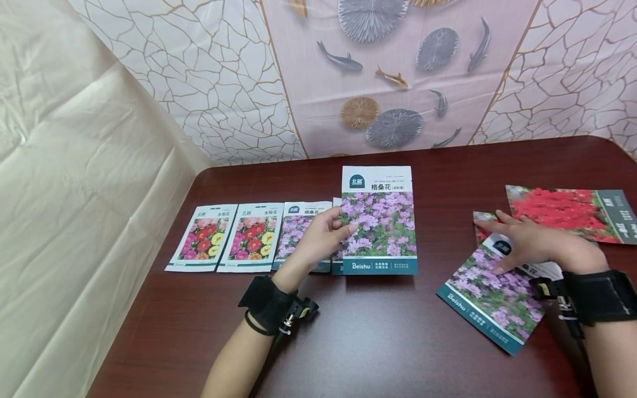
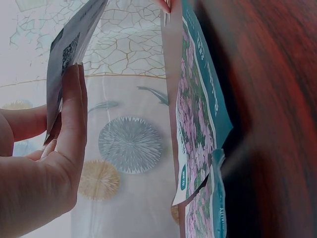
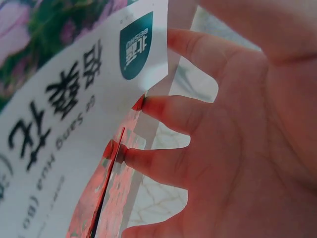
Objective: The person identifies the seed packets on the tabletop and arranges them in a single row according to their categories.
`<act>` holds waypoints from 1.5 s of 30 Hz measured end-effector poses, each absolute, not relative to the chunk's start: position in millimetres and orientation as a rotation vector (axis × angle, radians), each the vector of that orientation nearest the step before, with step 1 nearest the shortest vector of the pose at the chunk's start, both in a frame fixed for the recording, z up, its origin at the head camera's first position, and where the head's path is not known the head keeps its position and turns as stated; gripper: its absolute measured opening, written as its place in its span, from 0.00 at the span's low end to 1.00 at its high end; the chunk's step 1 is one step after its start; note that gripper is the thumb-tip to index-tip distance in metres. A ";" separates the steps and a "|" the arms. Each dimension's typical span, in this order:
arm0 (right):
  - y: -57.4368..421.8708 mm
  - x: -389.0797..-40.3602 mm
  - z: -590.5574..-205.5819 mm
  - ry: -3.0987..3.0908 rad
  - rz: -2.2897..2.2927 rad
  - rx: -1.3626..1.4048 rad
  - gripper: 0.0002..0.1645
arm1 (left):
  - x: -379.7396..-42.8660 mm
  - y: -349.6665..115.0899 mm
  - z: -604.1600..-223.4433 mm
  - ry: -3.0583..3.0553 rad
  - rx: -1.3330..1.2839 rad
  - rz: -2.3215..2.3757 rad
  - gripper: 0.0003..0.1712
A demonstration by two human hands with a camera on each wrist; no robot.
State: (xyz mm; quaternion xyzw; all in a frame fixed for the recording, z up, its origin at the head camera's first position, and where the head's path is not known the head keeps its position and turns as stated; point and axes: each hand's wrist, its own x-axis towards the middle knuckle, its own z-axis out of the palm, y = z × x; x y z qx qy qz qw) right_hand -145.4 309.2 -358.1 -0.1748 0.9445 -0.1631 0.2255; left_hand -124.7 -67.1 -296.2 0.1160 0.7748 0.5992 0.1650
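My left hand (image 1: 320,237) pinches an upright seed packet with purple flowers (image 1: 379,226) by its left edge, thumb in front. In the left wrist view, this packet (image 2: 69,54) stands raised between thumb and fingers, clear of the row. At the right, my right hand (image 1: 534,240) reaches across a second purple-flower seed packet (image 1: 497,293) that lies slanted. Its fingers (image 3: 166,114) are spread and nearly straight, with fingertips at red-flower packets (image 3: 106,198) beside the purple one's top edge. Part of that purple packet is hidden under the hand.
Two seed packets with mixed red and yellow flowers (image 1: 203,237) lie at the left of a row. Purple-flower packets (image 1: 293,235) continue it, partly behind my left hand. Red-flower packets (image 1: 557,213) lie at the right on the dark wooden table (image 1: 378,337). Patterned cloth (image 1: 388,83) hangs behind.
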 end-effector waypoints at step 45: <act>255.0 -131.8 -323.0 2.957 -0.867 -0.564 0.21 | -124.3 -59.3 -312.8 2.160 0.432 1.706 0.19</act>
